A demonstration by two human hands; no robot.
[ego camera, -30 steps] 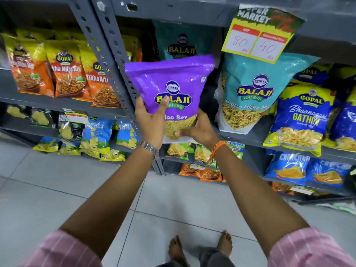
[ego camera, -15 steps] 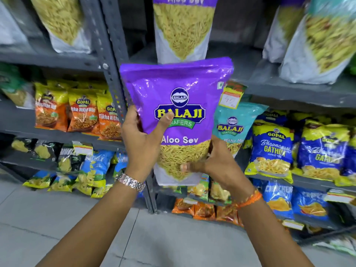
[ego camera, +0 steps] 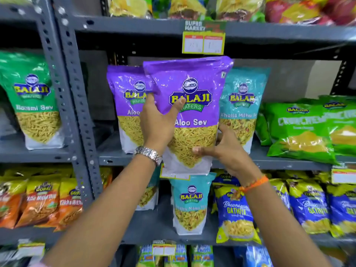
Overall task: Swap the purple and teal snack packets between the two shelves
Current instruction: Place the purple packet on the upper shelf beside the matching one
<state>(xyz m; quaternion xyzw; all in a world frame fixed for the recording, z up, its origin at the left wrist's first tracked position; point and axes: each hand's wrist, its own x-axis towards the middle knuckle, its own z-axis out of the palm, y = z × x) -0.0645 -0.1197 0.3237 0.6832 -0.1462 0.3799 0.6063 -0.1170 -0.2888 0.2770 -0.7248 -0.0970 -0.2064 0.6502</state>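
My left hand [ego camera: 157, 122] and right hand [ego camera: 225, 149] clasp the glossy purple Aloo Sev packet [ego camera: 189, 112], fingers wrapped around its sides. It hides part of the purple packet behind [ego camera: 127, 105] and the teal packet [ego camera: 240, 105].

We see even, bright light with no hard shadows; the recess under the top shelf [ego camera: 192, 29] stays dark. Glare streaks the glossy purple packet [ego camera: 190, 83] near its top. We note blur on the price tag [ego camera: 203, 43], whose figures cannot be read, and on the green packets [ego camera: 300, 128] at right. Toward the edges the uprights bow from wide-angle distortion, and the corners smear.
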